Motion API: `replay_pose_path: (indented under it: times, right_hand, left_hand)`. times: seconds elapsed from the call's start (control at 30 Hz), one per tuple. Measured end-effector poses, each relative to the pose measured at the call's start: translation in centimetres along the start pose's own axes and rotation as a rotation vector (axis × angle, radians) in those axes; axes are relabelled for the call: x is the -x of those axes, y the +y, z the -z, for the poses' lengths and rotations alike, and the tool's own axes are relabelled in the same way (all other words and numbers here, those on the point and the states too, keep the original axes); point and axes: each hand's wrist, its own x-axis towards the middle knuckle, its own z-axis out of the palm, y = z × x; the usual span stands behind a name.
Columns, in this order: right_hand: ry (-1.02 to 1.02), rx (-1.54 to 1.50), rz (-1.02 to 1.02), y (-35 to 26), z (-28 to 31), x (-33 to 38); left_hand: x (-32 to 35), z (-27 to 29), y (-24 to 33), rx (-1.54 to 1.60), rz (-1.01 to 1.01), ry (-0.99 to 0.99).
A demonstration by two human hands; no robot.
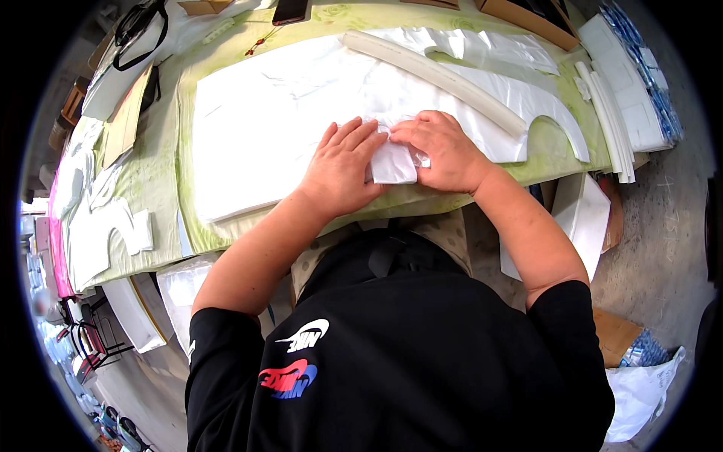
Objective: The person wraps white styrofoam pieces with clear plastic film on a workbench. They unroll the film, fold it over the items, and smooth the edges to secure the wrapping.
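Both hands, left (343,167) and right (444,151), press flat on a small folded white packet (393,162) atop the foam sheet (256,128); folding looks nearly finished, other sheets untouched.

Both bare forearms enter from the lower edge, out of short black sleeves, and converge toward the upper middle of the view. Left hand (343,169) lies palm down, fingers stretched forward and slightly spread, tips angled toward the right hand. Wrist roughly straight with the forearm, elbow bent out to the left. Right hand (444,151) also palm down, fingers curled a bit and pointing left, knuckles raised. Thumb hidden under the hand. Right forearm runs steeply down to the elbow at the right. The two hands sit just beside each other, fingertips nearly meeting; actual contact between them cannot be told.
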Motion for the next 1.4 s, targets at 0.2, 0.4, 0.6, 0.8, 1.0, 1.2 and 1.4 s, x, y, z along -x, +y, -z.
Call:
replay_pose_path:
  times: [0.2,0.4,0.6,0.8,1.0,1.2,1.4]
  right_hand:
    - [0.027,-0.059,-0.089,0.7,-0.7,-0.8]
    - [0.171,0.091,-0.284,0.2,-2.7,-2.1]
    - [0.007,0.252,-0.433,-0.7,-2.5,-3.8]
    - [0.05,0.277,-0.439,-1.0,-2.7,-3.9]
    - [0.07,0.118,-0.549,-0.9,-2.3,-3.9]
    - [-0.107,0.169,-0.5,-0.2,-1.1,-4.8]
    - [-0.238,0.055,-0.575,-0.3,0.3,-6.3]
  left_hand:
    - [-0.9,-0.6,-1.8,0.155,0.018,0.097]
    - [-1.6,-0.7,-1.6,0.152,0.16,0.175]
    - [-2.4,-0.8,-1.1,0.082,0.237,0.23]
    - [-2.9,-0.7,-1.3,0.029,0.3,0.145]
    - [-2.7,-1.1,-0.4,-0.131,0.109,-0.002]
    - [-2.2,-0.9,0.5,-0.178,0.108,0.006]
    - [5.4,0.1,3.9,0.522,-0.152,0.164]
